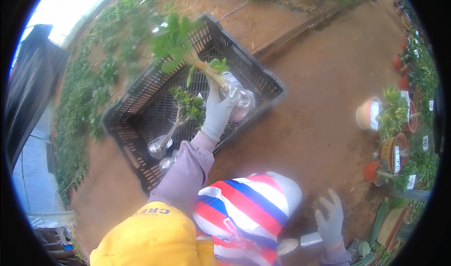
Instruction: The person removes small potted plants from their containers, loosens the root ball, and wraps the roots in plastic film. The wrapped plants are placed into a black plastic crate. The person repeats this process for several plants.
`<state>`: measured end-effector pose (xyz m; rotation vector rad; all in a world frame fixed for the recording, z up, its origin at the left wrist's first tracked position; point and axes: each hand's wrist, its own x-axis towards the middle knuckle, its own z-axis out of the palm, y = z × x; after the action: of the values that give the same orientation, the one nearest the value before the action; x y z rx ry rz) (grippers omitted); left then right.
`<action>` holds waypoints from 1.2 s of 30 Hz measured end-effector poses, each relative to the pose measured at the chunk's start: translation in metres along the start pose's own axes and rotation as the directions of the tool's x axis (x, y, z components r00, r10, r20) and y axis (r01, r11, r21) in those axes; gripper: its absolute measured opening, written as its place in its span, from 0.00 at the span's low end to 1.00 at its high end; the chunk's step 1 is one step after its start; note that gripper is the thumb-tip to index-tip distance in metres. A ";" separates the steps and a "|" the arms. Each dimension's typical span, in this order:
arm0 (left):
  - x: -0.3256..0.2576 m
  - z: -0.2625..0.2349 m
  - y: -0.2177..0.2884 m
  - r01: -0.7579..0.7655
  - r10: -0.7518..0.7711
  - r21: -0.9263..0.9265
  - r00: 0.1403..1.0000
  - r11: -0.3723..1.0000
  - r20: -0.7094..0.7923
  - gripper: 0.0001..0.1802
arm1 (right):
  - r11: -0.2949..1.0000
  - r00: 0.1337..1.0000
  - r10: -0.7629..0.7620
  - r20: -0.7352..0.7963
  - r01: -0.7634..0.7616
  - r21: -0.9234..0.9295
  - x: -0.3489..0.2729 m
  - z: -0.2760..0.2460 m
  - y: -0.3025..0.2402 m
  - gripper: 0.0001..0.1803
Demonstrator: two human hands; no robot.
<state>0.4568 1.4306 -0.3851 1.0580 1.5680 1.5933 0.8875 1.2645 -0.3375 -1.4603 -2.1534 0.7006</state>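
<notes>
My left hand, in a pale grey glove, is closed round the lower stem of a succulent plant. The plant leans to the upper left with broad green leaves, and its base is wrapped in clear plastic. Beneath it is a black slatted crate, where a second, smaller-leaved succulent lies with its base wrapped in clear plastic. At the lower right, my gloved right hand has its fingers stretched apart. A white cylinder-shaped thing is beside its palm; whether they touch I cannot tell.
Red, white and blue striped cloth covers my leg. Potted plants with white tags line the right side, including a yellow-green one and a terracotta pot. Low green plants grow at the left on brown soil. Dark sheeting hangs there.
</notes>
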 end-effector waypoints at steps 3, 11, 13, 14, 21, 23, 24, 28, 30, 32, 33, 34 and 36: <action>0.025 -0.006 -0.059 0.096 -0.090 0.080 0.994 0.992 -0.068 0.46 | 0.986 0.982 0.150 0.112 -0.157 0.056 -0.011 -0.016 0.002 0.19; 0.061 0.009 -0.182 0.360 -0.359 -0.110 0.933 0.927 0.023 0.38 | 0.974 0.970 0.198 0.137 -0.179 -0.138 -0.054 -0.048 0.017 0.16; 0.065 0.013 -0.197 0.398 -0.399 -0.069 0.917 0.915 0.010 0.37 | 0.969 0.964 0.233 0.127 -0.219 -0.114 -0.064 -0.046 0.018 0.16; 0.067 0.015 -0.204 0.398 -0.396 -0.066 0.917 0.915 0.034 0.37 | 0.967 0.962 0.248 0.118 -0.238 -0.094 -0.068 -0.043 0.018 0.16; 0.079 0.027 -0.224 0.349 -0.351 0.057 0.936 0.936 0.035 0.35 | 0.980 0.975 0.195 0.106 -0.190 -0.059 -0.072 -0.031 0.010 0.15; 0.075 0.030 -0.221 0.319 -0.321 0.105 0.947 0.942 0.004 0.35 | 0.982 0.977 0.185 0.108 -0.180 -0.058 -0.073 -0.032 0.008 0.15; 0.073 0.031 -0.218 0.298 -0.298 0.138 0.954 0.945 -0.024 0.35 | 0.983 0.977 0.181 0.110 -0.175 -0.058 -0.074 -0.032 0.008 0.15; 0.065 0.030 -0.199 0.220 -0.186 0.291 0.973 0.931 -0.138 0.35 | 0.967 0.961 0.253 0.111 -0.255 -0.004 -0.077 -0.032 0.007 0.14; 0.066 0.028 -0.191 0.199 -0.146 0.334 0.973 0.922 -0.177 0.35 | 0.969 0.964 0.248 0.099 -0.248 -0.010 -0.078 -0.031 0.008 0.14; 0.069 0.026 -0.186 0.182 -0.112 0.366 0.972 0.913 -0.205 0.34 | 0.957 0.954 0.286 0.093 -0.289 0.029 -0.079 -0.028 0.009 0.14; 0.071 0.025 -0.184 0.181 -0.105 0.379 0.971 0.907 -0.213 0.34 | 0.950 0.948 0.304 0.090 -0.310 0.049 -0.079 -0.027 0.009 0.14; 0.073 0.025 -0.184 0.229 -0.172 0.360 0.968 0.905 -0.184 0.34 | 0.954 0.952 0.292 0.093 -0.297 0.041 -0.078 -0.026 0.010 0.14; 0.075 0.026 -0.185 0.188 -0.090 0.418 0.966 0.889 -0.243 0.33 | 0.961 0.958 0.270 0.097 -0.274 0.027 -0.078 -0.025 0.011 0.15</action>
<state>0.4297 1.5215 -0.5624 0.9885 2.1749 1.3205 0.9373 1.1989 -0.3315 -1.7545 -2.0102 0.9190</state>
